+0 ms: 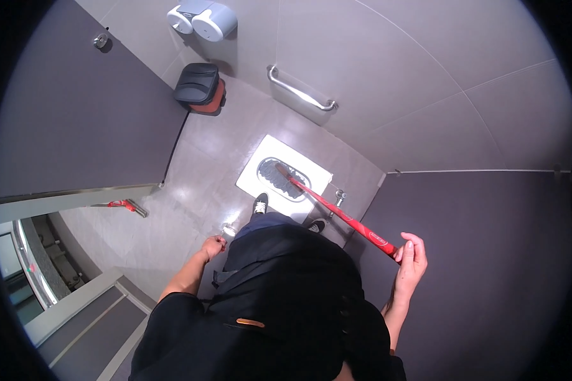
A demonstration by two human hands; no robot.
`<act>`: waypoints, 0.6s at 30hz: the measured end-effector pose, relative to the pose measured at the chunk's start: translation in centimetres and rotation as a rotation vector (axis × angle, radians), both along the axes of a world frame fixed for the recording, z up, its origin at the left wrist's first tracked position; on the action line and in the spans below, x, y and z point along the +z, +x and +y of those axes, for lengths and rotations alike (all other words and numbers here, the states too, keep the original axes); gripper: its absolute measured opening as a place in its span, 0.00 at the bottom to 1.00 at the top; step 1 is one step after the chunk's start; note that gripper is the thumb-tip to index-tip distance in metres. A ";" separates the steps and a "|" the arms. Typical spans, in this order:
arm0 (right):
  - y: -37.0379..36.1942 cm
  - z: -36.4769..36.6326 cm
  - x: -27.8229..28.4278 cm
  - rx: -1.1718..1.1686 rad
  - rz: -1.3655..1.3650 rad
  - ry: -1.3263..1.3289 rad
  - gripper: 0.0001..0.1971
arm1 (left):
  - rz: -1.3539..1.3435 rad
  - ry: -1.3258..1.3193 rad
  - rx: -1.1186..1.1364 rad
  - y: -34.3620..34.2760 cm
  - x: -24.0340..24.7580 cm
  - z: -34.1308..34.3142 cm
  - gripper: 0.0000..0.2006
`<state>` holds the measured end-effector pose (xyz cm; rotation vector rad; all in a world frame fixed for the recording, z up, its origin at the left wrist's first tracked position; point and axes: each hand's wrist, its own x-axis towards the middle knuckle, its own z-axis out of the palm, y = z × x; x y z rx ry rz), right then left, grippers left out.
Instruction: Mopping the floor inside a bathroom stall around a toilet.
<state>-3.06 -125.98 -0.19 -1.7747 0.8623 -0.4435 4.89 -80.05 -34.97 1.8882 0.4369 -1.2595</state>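
My right hand (411, 260), at the right, grips the top end of a long red pole (349, 220). The pole slants down to the left, and its lower end rests in the bowl of a white squat toilet (268, 145). A tool head there is hard to make out against the bowl's dark grey, mottled inside. My left hand (215, 246) is closed beside my left hip, holding a small, shiny, whitish thing (229, 231) whose kind I cannot make out. My feet stand at the toilet's near edge.
A black-lidded bin (197, 86) stands in the far left corner below a paper dispenser (213, 22). A metal grab bar (302, 95) runs along the tiled wall. Grey partitions (464, 254) flank the stall. A red floor squeegee (127, 206) lies by the doorway. A flush valve (340, 197) is right of the toilet.
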 end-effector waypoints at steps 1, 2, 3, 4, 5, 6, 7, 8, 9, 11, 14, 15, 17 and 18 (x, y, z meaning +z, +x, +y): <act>-0.1 0.0 0.3 0.022 0.038 0.007 0.10 | 0.009 -0.016 0.009 0.1 0.3 -0.6 0.04; 0.0 -0.1 0.2 0.014 0.038 0.004 0.10 | 0.009 -0.018 0.000 0.2 0.8 -1.1 0.04; 0.2 -0.2 -0.1 0.041 -0.009 0.010 0.10 | -0.014 -0.010 0.022 0.2 1.6 -1.6 0.04; 0.3 -0.3 -0.3 0.067 -0.054 0.016 0.10 | -0.035 -0.001 0.043 0.1 2.2 -2.0 0.04; 0.6 -0.5 -0.1 0.087 -0.078 0.049 0.09 | -0.034 -0.003 0.036 -0.1 2.3 -2.2 0.04; 0.6 -0.6 -0.1 0.080 -0.077 0.047 0.09 | -0.044 -0.001 0.015 -0.2 2.4 -2.2 0.04; 0.7 -0.6 -0.1 0.076 -0.109 0.056 0.09 | -0.055 0.003 -0.001 -0.4 2.4 -2.3 0.04; 0.8 -0.7 -0.1 0.073 -0.141 0.066 0.09 | -0.055 0.002 -0.002 -0.5 2.6 -2.4 0.04; 0.9 -0.8 -0.2 0.072 -0.141 0.066 0.09 | -0.051 0.000 0.009 -0.5 2.8 -2.5 0.04; 1.0 -1.0 -0.2 0.103 -0.154 0.056 0.09 | -0.043 -0.001 0.018 -1.0 2.7 -2.4 0.04; 1.1 -1.5 0.2 0.136 -0.126 0.064 0.08 | -0.050 -0.005 0.054 -1.6 2.2 -1.7 0.04; 1.1 -1.7 0.3 0.136 -0.123 0.066 0.08 | -0.039 -0.011 0.068 -1.7 2.2 -1.6 0.04; 0.9 -2.3 0.2 0.285 -0.168 0.067 0.08 | -0.028 -0.011 0.084 -1.8 2.1 -1.3 0.04; 0.9 -2.5 0.0 0.286 -0.167 0.071 0.08 | -0.023 -0.001 0.084 -1.9 2.0 -1.1 0.04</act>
